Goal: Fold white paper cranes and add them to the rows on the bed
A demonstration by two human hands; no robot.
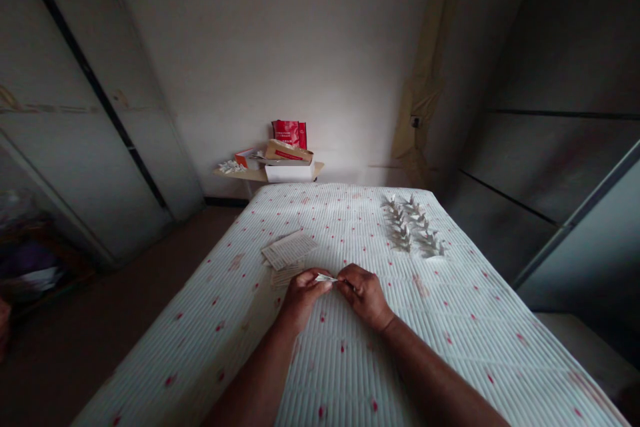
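Between my two hands is a small piece of folded paper (326,278), pale and narrow, held a little above the bed. My left hand (304,295) pinches its left end between thumb and fingers. At its right end, the closed fingers of my right hand (364,293) grip the tip. Printed paper sheets (290,249) lie in a loose pile just beyond my left hand. Farther off to the right stand several folded paper figures (400,227), resembling cranes, in two rough rows.
The bed's white ribbed cover (340,360) has small red marks. Past its far edge, a small table (257,175) bears a white box (289,173), a red bag (289,133) and more white paper pieces (231,167). Wardrobe doors (85,147) flank the left side.
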